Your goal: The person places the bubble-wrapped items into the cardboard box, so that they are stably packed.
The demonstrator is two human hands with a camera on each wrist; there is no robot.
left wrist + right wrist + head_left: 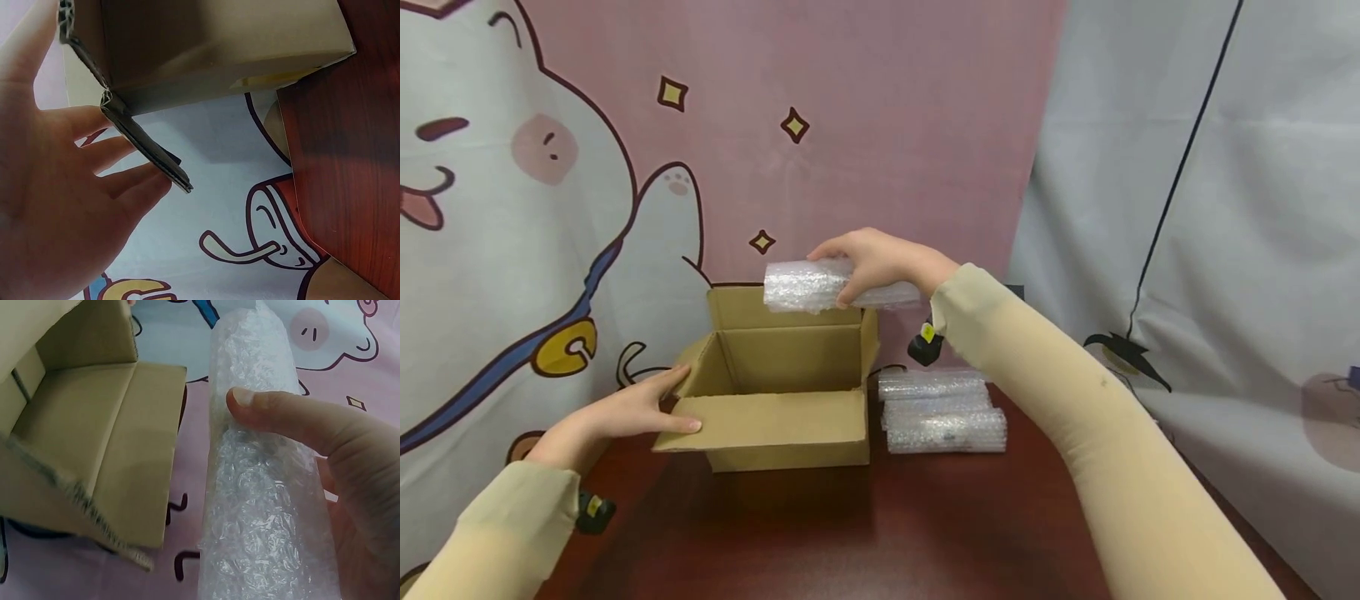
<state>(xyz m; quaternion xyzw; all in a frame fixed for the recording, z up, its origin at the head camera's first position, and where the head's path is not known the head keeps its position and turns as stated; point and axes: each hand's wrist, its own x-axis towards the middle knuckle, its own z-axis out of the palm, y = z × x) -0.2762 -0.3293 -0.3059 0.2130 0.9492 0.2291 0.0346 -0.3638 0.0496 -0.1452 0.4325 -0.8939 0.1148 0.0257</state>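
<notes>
My right hand (880, 258) holds a roll of clear bubble wrap (801, 287) in the air above the back of an open cardboard box (790, 457). In the right wrist view the thumb lies across the near side of the bubble wrap roll (256, 500), and the other fingers are mostly hidden behind it. At the box's left side, my left hand (628, 412) grips the flaps near the front corner, thumb on the front flap (790, 421). The left wrist view shows its fingers (103, 153) against the outside of a flap (147, 147).
Several more bubble wrap rolls (946, 429) lie side by side on the dark red table (925, 525), just right of the box. Behind the table hangs a pink and white cloth (880, 150) with cartoon drawings.
</notes>
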